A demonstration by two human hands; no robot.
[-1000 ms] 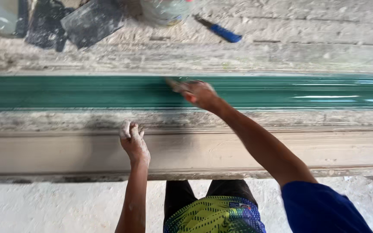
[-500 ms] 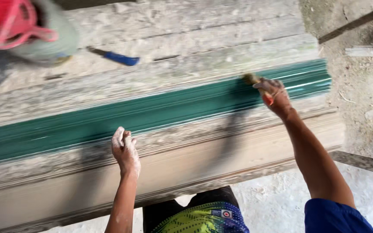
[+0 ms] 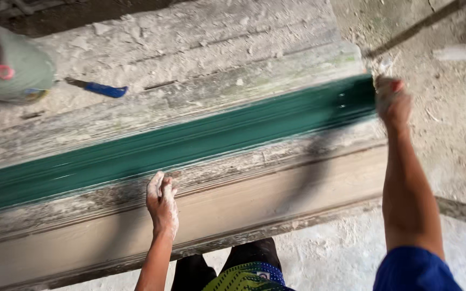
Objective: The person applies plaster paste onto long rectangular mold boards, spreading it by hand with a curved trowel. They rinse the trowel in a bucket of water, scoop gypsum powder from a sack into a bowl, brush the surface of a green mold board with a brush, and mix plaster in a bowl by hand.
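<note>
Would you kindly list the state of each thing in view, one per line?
Green strip: painted, glossy, lying along the bench.
Bench: dusty, bare wood below the strip.
Left hand: dusty, resting flat on the bench edge.
Right hand: closed, blurred, at the strip's right end.
Blue-handled tool: lying unused on the bench.
Sack: at the top left, partly cut off.

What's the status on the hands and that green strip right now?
Left hand flat on the dusty board edge, empty. Right hand closed on something at the far end of the green strip; tool blurred. Nothing lying on the strip.
</note>
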